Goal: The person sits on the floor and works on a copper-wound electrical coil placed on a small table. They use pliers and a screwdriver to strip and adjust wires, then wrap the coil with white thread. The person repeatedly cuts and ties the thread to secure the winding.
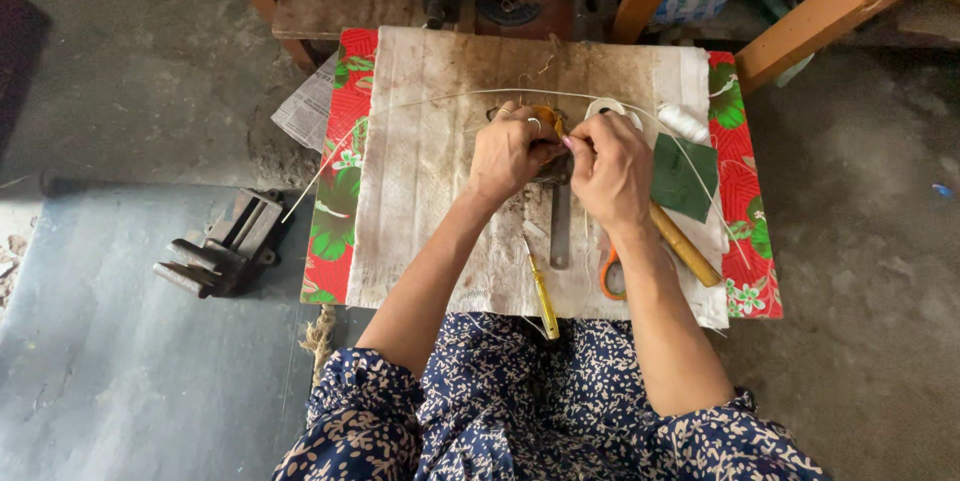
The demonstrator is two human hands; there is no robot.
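Observation:
My left hand (508,153) and my right hand (612,169) are closed together around a small dark and orange-brown object (552,141) above the middle of a stained white cloth (430,201). A thin white thread (440,96) arcs from the hands out to the left and right. My hands hide most of the object. A ring shows on a finger of my left hand.
On the cloth lie a yellow-handled tool (542,293), a flat metal file (560,226), orange-handled scissors (609,271), a wooden-handled tool (684,245), a green piece of material (682,176), a white thread spool (684,122). A red floral mat (338,191) lies beneath. A metal vise (222,245) sits on the left.

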